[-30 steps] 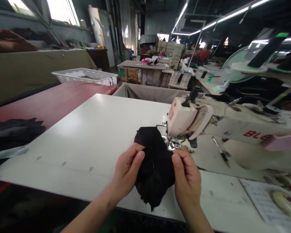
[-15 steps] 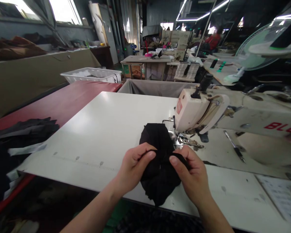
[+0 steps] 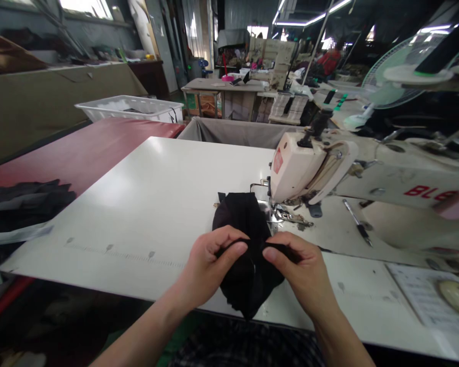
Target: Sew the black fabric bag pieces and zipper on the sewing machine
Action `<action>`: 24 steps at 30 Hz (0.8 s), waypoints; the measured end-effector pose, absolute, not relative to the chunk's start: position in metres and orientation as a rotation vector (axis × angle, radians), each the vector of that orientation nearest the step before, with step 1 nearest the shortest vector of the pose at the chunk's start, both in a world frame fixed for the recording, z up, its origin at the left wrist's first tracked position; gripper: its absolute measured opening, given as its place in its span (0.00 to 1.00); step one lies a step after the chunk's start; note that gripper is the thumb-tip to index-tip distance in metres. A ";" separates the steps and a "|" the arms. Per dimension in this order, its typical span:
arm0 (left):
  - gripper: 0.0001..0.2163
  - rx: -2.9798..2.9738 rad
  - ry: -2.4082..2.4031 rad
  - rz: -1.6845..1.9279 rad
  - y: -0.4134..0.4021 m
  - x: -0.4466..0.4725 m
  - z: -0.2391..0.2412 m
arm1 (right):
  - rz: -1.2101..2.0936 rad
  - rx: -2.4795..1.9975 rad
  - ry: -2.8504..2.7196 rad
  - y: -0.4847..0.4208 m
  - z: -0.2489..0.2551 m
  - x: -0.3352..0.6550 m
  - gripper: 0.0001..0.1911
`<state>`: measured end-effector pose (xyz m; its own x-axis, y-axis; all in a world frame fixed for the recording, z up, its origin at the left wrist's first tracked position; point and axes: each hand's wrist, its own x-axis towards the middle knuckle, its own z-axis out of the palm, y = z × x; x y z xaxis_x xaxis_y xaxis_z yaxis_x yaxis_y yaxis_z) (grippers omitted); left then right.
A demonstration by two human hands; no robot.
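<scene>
- Pinching a crumpled, dull black piece of cloth [image 3: 248, 278] in both hands, between the middle of the front edge of a smooth white counter [image 3: 137, 204] and a cream-coloured metal sewing machine [image 3: 298, 171] with red lettering.
- With the left grip [image 3: 210, 262], closed to a pinch, thumb towards forefinger, holding the left side of a raised fold in the cloth.
- With the right grip [image 3: 304, 265], likewise closed thumb towards forefinger, holding the right side of the fold, thumb tips near each other but apart.
- Stretching the cloth from the counter's front edge back to just beside the machine's needle end; cannot tell how much of it rests on the counter.
- Showing a short, thin pale line on the cloth, just below the thumbs.
- Along the front edge, left of the left grip, faint grey ruler marks [image 3: 130, 254].
- Right of the right grip, under the machine's arm, a slim silver-and-black pen [image 3: 357, 223], lying slantwise.
- Towards the right end of the front edge, a white printed sheet [image 3: 409, 290], bearing a rounded cream-coloured object [image 3: 457, 295].
- Beyond the counter's left edge, a smooth red surface [image 3: 80, 153], bearing a heap of dark grey and black fabric [image 3: 26, 204].
- Past the far edge, a grey fabric-lined bin [image 3: 229, 133].
</scene>
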<state>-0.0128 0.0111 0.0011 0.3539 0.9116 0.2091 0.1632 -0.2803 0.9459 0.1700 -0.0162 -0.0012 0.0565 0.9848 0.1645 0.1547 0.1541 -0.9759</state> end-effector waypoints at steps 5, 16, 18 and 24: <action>0.12 1.598 0.876 0.890 0.008 -0.016 0.001 | 0.978 -1.269 -1.379 -0.024 0.007 0.169 0.04; 0.13 1.749 0.968 0.960 -0.001 -0.021 -0.005 | 0.906 -1.320 -1.378 -0.025 0.010 0.165 0.02; 0.15 1.728 0.973 0.913 -0.002 -0.021 -0.003 | 0.882 -1.323 -1.399 -0.025 0.011 0.166 0.02; 0.12 1.887 1.034 0.983 -0.009 -0.017 -0.008 | 0.556 -1.240 -1.616 -0.025 0.007 0.174 0.03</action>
